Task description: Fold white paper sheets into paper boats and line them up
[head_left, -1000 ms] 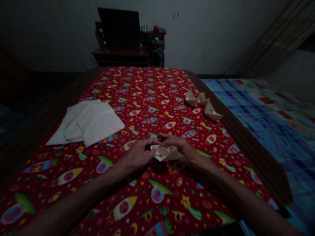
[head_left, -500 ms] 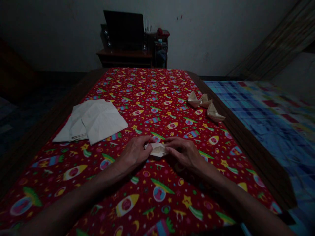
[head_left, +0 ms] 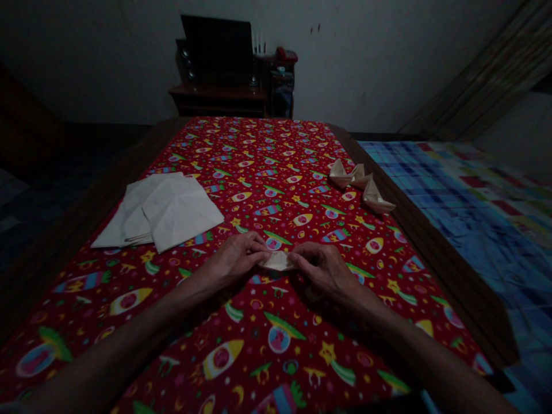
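Between my two hands is a small folded paper [head_left: 278,261], pale cream, held just above the red patterned cloth. My left hand [head_left: 241,255] pinches its left end between thumb and fingers. At the right end, my right hand [head_left: 319,263] grips it the same way. The fingertips partly cover both ends of the paper, so its full shape is hard to make out. To the left of my left hand lie several creased sheets of paper [head_left: 183,210], overlapping in a pile. Folded paper boats [head_left: 377,198] stand beyond my right hand.
A red cloth [head_left: 276,305] with rockets and stars covers the long table, whose dark wooden edge [head_left: 466,293] shows at right. A screen [head_left: 218,50] stands on a brown desk [head_left: 219,95] by the far wall. Right of the table is a blue checked sheet [head_left: 422,190].
The folded paper has turned and now shows a narrower face between my fingers. My left hand has shifted its fingertips on the left end; the right hand stays nearly in place.
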`<state>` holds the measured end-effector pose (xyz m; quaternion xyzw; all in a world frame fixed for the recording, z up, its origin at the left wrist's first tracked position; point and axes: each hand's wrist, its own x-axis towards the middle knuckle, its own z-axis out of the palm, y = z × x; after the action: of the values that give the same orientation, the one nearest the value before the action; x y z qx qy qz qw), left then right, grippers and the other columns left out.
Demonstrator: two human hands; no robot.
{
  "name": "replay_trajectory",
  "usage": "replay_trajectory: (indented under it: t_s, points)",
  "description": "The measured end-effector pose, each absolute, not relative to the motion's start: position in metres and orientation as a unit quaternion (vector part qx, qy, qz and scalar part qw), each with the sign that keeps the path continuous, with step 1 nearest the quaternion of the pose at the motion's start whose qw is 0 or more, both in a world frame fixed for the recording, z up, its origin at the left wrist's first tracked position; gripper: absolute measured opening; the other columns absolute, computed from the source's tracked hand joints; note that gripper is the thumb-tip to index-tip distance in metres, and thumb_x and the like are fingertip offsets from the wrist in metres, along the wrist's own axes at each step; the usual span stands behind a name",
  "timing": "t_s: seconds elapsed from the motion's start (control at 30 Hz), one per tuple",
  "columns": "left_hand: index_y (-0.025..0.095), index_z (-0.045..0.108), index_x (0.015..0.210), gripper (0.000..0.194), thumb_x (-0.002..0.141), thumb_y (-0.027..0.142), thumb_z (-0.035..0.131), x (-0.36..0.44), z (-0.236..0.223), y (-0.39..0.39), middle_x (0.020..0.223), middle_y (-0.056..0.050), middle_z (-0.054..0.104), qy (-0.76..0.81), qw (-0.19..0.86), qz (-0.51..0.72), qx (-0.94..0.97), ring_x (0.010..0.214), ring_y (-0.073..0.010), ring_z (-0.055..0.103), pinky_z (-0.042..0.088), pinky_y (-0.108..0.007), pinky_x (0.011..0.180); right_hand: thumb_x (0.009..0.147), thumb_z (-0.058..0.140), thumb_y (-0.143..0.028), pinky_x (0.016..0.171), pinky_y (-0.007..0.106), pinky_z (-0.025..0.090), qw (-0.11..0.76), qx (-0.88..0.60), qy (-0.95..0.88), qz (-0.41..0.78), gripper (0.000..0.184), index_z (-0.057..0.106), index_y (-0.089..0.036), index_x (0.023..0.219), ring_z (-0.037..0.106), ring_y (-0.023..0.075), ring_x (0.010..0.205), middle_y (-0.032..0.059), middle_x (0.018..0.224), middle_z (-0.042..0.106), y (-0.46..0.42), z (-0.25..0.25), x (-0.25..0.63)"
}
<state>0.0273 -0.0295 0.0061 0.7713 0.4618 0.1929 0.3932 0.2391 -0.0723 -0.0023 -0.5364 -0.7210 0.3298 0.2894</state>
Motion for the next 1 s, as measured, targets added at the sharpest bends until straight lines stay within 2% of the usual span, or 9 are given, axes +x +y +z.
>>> replay_trajectory:
  t_s: [0.17, 0.3, 0.47, 0.7, 0.83, 1.0]
  points:
    - [0.015, 0.067, 0.063, 0.020, 0.075, 0.027, 0.057, 0.027, 0.007, -0.029, 0.075, -0.002, 0.059, 0.433, 0.447, 0.197, 0.757, 0.069, -0.0120, 0.056, 0.043, -0.021, 0.062, 0.083, 0.051, -0.024, 0.056, 0.022, 0.043, 0.275, -0.546, -0.703, 0.364, 0.020, 0.069, -0.016, 0.080, 0.061, 0.0141, 0.064, 0.0019, 0.072, 0.068, -0.073, 0.003, 0.236]
    - [0.017, 0.072, 0.069, 0.021, 0.075, 0.031, 0.057, 0.025, 0.007, -0.033, 0.079, -0.002, 0.060, 0.432, 0.461, 0.189, 0.751, 0.070, -0.0126, 0.057, 0.044, -0.021, 0.063, 0.080, 0.056, -0.022, 0.058, 0.022, 0.043, 0.261, -0.535, -0.719, 0.360, 0.014, 0.069, -0.018, 0.085, 0.062, 0.0141, 0.068, 0.0019, 0.079, 0.068, -0.080, -0.002, 0.240]
    - [0.020, 0.075, 0.073, 0.015, 0.071, 0.029, 0.062, 0.026, 0.011, -0.039, 0.082, -0.002, 0.062, 0.445, 0.461, 0.172, 0.749, 0.076, -0.0131, 0.058, 0.045, -0.021, 0.066, 0.082, 0.056, -0.019, 0.067, 0.023, 0.045, 0.268, -0.480, -0.768, 0.328, 0.015, 0.069, -0.021, 0.090, 0.062, 0.0137, 0.077, 0.0023, 0.090, 0.068, -0.087, -0.007, 0.243]
    - [0.022, 0.076, 0.073, 0.015, 0.070, 0.028, 0.063, 0.026, 0.010, -0.038, 0.081, -0.001, 0.064, 0.439, 0.477, 0.174, 0.742, 0.073, -0.0128, 0.059, 0.045, -0.020, 0.064, 0.082, 0.056, -0.016, 0.064, 0.020, 0.043, 0.285, -0.474, -0.775, 0.305, 0.014, 0.068, -0.019, 0.089, 0.061, 0.0105, 0.072, 0.0005, 0.086, 0.068, -0.088, -0.005, 0.241]
    - [0.021, 0.076, 0.074, 0.014, 0.071, 0.025, 0.062, 0.027, 0.011, -0.039, 0.080, -0.001, 0.065, 0.447, 0.446, 0.174, 0.756, 0.073, -0.0125, 0.059, 0.045, -0.020, 0.064, 0.082, 0.055, -0.015, 0.063, 0.021, 0.043, 0.278, -0.476, -0.781, 0.293, 0.015, 0.068, -0.019, 0.089, 0.061, 0.0110, 0.072, 0.0010, 0.086, 0.068, -0.089, -0.003, 0.239]
    - [0.023, 0.076, 0.076, 0.014, 0.071, 0.024, 0.063, 0.025, 0.012, -0.038, 0.080, 0.000, 0.065, 0.424, 0.468, 0.158, 0.759, 0.072, -0.0118, 0.060, 0.045, -0.019, 0.063, 0.083, 0.054, -0.016, 0.060, 0.022, 0.041, 0.280, -0.474, -0.782, 0.293, 0.015, 0.068, -0.018, 0.088, 0.060, 0.0118, 0.069, 0.0025, 0.084, 0.068, -0.089, -0.002, 0.238]
